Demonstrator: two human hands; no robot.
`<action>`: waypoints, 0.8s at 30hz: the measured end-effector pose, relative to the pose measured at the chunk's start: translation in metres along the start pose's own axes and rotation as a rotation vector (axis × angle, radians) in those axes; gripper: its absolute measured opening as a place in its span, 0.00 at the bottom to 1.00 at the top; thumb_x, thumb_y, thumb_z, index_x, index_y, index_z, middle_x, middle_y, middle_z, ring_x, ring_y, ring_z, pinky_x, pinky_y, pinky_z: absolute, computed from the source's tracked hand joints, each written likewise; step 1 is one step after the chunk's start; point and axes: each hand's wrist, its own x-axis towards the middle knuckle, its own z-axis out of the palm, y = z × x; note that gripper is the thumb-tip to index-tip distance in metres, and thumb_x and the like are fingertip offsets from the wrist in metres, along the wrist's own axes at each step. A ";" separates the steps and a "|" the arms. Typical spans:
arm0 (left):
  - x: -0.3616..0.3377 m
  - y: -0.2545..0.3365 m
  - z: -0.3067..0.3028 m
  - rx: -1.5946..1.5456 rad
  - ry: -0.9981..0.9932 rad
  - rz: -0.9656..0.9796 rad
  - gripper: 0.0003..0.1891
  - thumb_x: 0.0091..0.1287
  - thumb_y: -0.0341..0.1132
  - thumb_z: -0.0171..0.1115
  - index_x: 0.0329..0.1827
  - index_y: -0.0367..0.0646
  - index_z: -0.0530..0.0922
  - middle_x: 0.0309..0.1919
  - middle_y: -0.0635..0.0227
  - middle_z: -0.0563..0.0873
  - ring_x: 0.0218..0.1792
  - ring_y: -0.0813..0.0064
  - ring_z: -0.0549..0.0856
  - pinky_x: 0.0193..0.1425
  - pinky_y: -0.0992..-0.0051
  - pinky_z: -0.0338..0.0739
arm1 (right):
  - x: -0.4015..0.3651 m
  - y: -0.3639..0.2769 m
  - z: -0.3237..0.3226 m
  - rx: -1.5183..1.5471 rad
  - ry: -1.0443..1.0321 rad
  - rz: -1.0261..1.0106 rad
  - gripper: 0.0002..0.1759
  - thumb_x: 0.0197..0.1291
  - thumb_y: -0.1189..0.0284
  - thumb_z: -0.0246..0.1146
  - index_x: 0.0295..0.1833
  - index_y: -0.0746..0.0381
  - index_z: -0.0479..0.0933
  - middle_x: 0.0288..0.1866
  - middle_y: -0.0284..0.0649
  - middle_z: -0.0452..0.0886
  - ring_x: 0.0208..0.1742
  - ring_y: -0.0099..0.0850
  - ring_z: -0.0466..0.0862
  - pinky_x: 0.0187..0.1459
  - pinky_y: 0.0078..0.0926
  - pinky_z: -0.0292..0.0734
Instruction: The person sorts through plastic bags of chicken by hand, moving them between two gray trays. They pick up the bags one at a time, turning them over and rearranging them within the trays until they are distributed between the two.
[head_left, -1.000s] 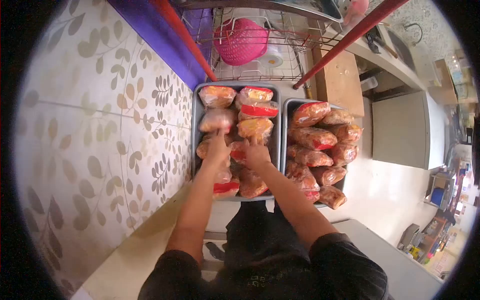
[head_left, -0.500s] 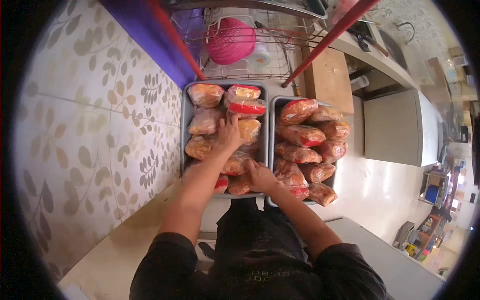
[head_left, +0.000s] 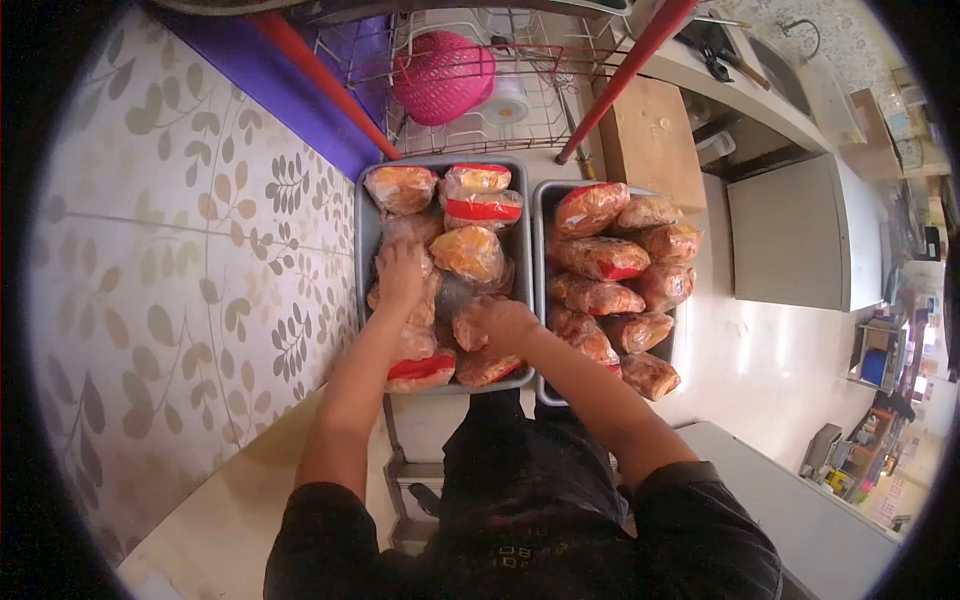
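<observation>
A grey tray (head_left: pixel 366 240) against the tiled wall holds several clear plastic bags of orange-brown food, some with red bands. My left hand (head_left: pixel 402 272) lies over a bag of food (head_left: pixel 425 302) in its left column, fingers curled down around the far end. Nearer the right wall, my right hand (head_left: pixel 503 325) is closed on another bag of food (head_left: pixel 467 325), partly hiding it. Between and beyond my hands sits a yellowish bag (head_left: pixel 468 252). A red-banded bag (head_left: pixel 420 372) lies at the near left corner. What my fingertips touch underneath is hidden.
Beside it stands a second grey tray (head_left: pixel 541 250) full of similar bags. Behind are a wire rack (head_left: pixel 540 60) with red posts, a pink basket (head_left: pixel 445 78) and a wooden block (head_left: pixel 650 145). A pale cabinet (head_left: pixel 785 240) stands at the right.
My left hand has moved left from the tray's middle to its left column. The yellowish bag has shifted slightly left. My right hand has moved a little up and left with a bag.
</observation>
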 end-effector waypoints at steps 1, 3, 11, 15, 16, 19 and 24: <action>0.008 -0.005 0.011 0.022 -0.044 0.028 0.30 0.62 0.40 0.68 0.67 0.45 0.71 0.64 0.53 0.74 0.65 0.45 0.73 0.60 0.48 0.77 | 0.007 0.001 -0.011 -0.055 -0.097 -0.004 0.41 0.50 0.54 0.73 0.68 0.58 0.68 0.60 0.47 0.79 0.58 0.46 0.83 0.54 0.42 0.82; 0.028 -0.012 0.032 0.066 -0.136 0.082 0.27 0.64 0.39 0.65 0.67 0.44 0.71 0.65 0.53 0.73 0.63 0.44 0.76 0.52 0.51 0.83 | 0.029 0.001 -0.030 -0.136 -0.105 0.001 0.32 0.60 0.57 0.65 0.67 0.59 0.70 0.63 0.45 0.79 0.61 0.45 0.82 0.54 0.42 0.82; 0.073 -0.038 -0.017 0.063 -0.280 0.355 0.21 0.59 0.40 0.69 0.55 0.48 0.78 0.41 0.51 0.85 0.47 0.51 0.86 0.46 0.56 0.84 | 0.129 0.007 -0.009 -0.478 0.439 0.260 0.22 0.66 0.55 0.55 0.57 0.58 0.80 0.60 0.43 0.79 0.67 0.52 0.71 0.64 0.70 0.59; 0.115 -0.052 -0.066 -0.106 -0.480 0.396 0.30 0.45 0.44 0.79 0.52 0.49 0.78 0.41 0.53 0.87 0.47 0.52 0.86 0.50 0.56 0.81 | 0.105 -0.007 -0.015 -0.127 0.063 0.501 0.24 0.68 0.52 0.55 0.58 0.58 0.78 0.61 0.52 0.79 0.61 0.51 0.79 0.42 0.61 0.79; 0.122 -0.054 -0.073 -0.138 -0.543 0.351 0.34 0.39 0.43 0.83 0.53 0.48 0.79 0.44 0.56 0.88 0.48 0.52 0.86 0.54 0.58 0.80 | 0.091 -0.011 -0.021 -0.110 0.056 0.467 0.23 0.68 0.54 0.54 0.57 0.58 0.79 0.58 0.49 0.82 0.58 0.50 0.82 0.40 0.60 0.80; 0.146 -0.084 -0.056 -0.342 -0.690 0.350 0.34 0.39 0.40 0.83 0.53 0.47 0.79 0.44 0.55 0.88 0.48 0.52 0.86 0.55 0.59 0.80 | 0.063 0.003 -0.032 -0.111 0.095 0.292 0.21 0.68 0.56 0.54 0.56 0.58 0.79 0.47 0.45 0.87 0.46 0.47 0.88 0.35 0.55 0.82; 0.120 -0.065 -0.069 -0.215 -0.219 0.183 0.20 0.57 0.31 0.69 0.54 0.49 0.80 0.46 0.58 0.86 0.51 0.54 0.85 0.54 0.56 0.80 | 0.069 0.036 -0.082 -0.255 0.269 0.135 0.17 0.70 0.65 0.53 0.59 0.58 0.78 0.37 0.40 0.88 0.38 0.37 0.90 0.38 0.38 0.85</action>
